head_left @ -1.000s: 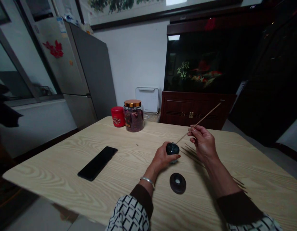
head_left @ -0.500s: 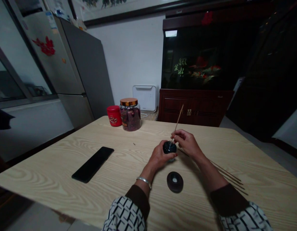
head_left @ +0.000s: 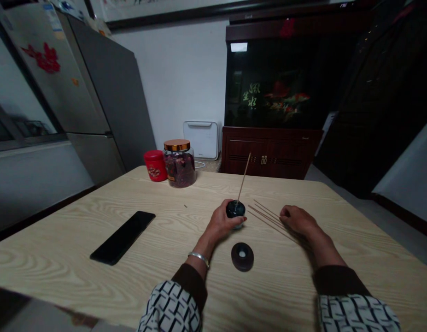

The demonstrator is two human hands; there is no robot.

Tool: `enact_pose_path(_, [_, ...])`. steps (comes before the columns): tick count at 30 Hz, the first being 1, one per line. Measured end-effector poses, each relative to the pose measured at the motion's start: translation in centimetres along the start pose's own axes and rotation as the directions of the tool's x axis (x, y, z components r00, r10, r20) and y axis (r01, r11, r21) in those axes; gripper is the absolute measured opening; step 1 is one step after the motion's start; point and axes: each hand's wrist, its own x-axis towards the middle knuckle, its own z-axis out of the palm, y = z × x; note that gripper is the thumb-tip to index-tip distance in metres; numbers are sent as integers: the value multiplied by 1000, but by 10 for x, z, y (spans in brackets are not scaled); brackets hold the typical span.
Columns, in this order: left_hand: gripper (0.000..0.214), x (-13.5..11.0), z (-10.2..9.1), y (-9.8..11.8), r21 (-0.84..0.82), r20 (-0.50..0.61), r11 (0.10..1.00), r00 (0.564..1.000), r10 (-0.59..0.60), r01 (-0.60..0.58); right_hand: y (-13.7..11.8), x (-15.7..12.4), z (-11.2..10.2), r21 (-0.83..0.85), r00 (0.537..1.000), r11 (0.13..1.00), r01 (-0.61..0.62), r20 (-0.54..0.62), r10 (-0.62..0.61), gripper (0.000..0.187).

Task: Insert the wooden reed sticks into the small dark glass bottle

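My left hand [head_left: 222, 221] grips a small round dark teal glass bottle [head_left: 235, 209] on the wooden table [head_left: 268, 295]. A thin incense stick [head_left: 244, 179] stands nearly upright in the bottle's top, leaning slightly right, with no fingers on it. My right hand [head_left: 296, 219] rests on the tabletop to the right, holding nothing that I can see. Its fingertips lie on or just beside several loose thin sticks [head_left: 268, 218], and the hand hides their far ends. A round dark stone base [head_left: 242, 257] with a pale centre sits just below the bottle, apart from both hands.
A black smartphone [head_left: 122, 238] lies face down or dark at the table's left. A glass jar of dried petals [head_left: 178, 163] with a copper lid and a red tin [head_left: 155, 166] stand at the far edge. Behind are a refrigerator [head_left: 96, 92] and a lit aquarium [head_left: 271, 87].
My right hand has let go of the stick and moved down and right onto the table. The stick now stands alone in the bottle. The view has shifted slightly.
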Motion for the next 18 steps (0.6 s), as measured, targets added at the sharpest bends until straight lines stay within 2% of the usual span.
enact_pose_path(8, [60,0,-1,0,13,11,1000,1000,0,-1,-12,-4,3,26,996,1000,13,-89,-10,16])
enact_pose_path(12, [62,1,0,-1,8,6,1000,1000,-7,7,-18,-5,-11,102,973,994,46,-229,-21,14])
enact_pose_path(14, [62,1,0,-2,6,1,1000,1000,-5,5,-26,-5,-25,195,936,978,79,-352,-6,16])
enact_pose_path(15, [63,1,0,-2,9,-3,1000,1000,-4,4,-31,-6,-32,303,907,945,123,-420,17,17])
enact_pose_path(16, [63,1,0,-3,9,-7,1000,1000,-3,3,-37,-7,-38,449,879,875,182,-472,60,17])
enact_pose_path(17, [63,1,0,-3,6,-12,1000,1000,-3,4,-45,-9,-44,611,860,752,249,-496,118,18])
enact_pose_path(18, [63,0,0,-4,0,-14,1000,1000,-4,4,-53,-11,-49,755,854,577,311,-488,178,19])
